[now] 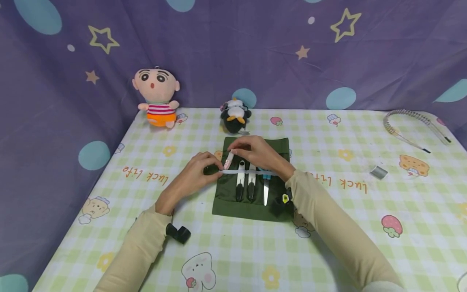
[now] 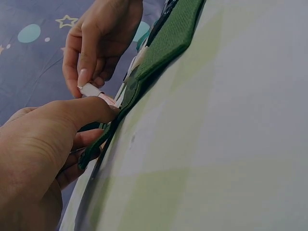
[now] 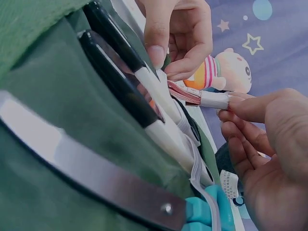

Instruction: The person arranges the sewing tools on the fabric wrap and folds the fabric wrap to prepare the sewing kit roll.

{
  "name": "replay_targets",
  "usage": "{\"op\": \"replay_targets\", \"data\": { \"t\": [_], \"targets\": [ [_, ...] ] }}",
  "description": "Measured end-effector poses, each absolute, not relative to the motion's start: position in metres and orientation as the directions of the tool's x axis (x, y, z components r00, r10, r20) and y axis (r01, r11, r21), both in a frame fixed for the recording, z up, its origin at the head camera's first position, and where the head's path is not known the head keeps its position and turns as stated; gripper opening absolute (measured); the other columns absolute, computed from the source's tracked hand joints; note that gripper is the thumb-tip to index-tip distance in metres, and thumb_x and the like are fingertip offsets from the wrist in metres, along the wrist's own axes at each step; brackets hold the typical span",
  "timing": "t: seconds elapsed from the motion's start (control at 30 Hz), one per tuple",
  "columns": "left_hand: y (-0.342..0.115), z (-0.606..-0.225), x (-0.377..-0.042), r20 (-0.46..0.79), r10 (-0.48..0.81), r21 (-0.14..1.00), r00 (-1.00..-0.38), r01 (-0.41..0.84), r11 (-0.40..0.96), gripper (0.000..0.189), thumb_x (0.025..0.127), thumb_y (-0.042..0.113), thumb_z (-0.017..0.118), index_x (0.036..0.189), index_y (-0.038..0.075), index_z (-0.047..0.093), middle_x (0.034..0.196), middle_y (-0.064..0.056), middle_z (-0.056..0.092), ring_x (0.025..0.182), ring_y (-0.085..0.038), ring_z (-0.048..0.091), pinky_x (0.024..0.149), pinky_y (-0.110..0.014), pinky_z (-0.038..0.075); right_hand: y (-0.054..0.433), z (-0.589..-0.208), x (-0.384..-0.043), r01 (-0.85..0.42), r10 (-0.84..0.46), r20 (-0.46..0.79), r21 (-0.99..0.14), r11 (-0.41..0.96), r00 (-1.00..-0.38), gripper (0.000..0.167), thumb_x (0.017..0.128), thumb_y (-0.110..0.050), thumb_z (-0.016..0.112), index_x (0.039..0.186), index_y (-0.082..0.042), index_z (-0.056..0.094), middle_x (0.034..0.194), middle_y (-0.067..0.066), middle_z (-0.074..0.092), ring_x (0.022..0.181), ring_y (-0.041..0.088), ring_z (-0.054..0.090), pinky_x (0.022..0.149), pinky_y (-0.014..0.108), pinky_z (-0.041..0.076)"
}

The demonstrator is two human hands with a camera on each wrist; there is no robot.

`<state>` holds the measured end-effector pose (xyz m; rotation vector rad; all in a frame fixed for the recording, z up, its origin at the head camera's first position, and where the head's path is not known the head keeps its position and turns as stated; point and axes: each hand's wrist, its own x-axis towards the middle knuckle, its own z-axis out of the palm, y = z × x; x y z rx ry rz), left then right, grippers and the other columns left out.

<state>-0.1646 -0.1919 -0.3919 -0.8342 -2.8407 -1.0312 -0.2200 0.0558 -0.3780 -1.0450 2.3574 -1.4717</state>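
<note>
One checked surface [image 1: 328,251] is carrying a green cloth wrap [image 1: 233,209]. At its left edge, the left hand [image 1: 194,172] is exerting a narrow grip on the cloth, presumably steadying the white band [image 1: 230,172]. The right hand [image 1: 260,152] is pinching a folded pink-and-white strip [image 1: 228,161] by its far end, apparently for control; the strip is sitting at the band's left end, its long axis running near-left to far-right.

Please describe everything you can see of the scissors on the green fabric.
The scissors have turquoise, plastic-looking handles and metal-looking blades that appear closed, joined by a rivet. They lie on the green fabric roll, tips toward the person, a white elastic band crossing the handles. The right hand partly hides them in the head view.
</note>
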Motion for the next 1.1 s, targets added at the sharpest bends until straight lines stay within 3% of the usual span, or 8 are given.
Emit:
{"op": "replay_targets", "data": {
  "t": [1.1],
  "targets": [
    [-0.191,-0.392,-0.165,0.149,0.451,0.616,-0.880,0.439,0.654,0.009,0.094,0.013,0.079,0.101,0.011,0.073,0.109,-0.004,0.065,0.107,-0.026,0.056,0.097,-0.048,0.046,0.038,-0.380,-0.229,-0.492,-0.689,0.170,-0.817,0.302,-0.705,0.022,0.107,-0.005,0.057,0.122,0.000,0.072,0.111,0.012,0.071,0.092,0.018,0.067,0.082,0.034,0.055]
  ]
}}
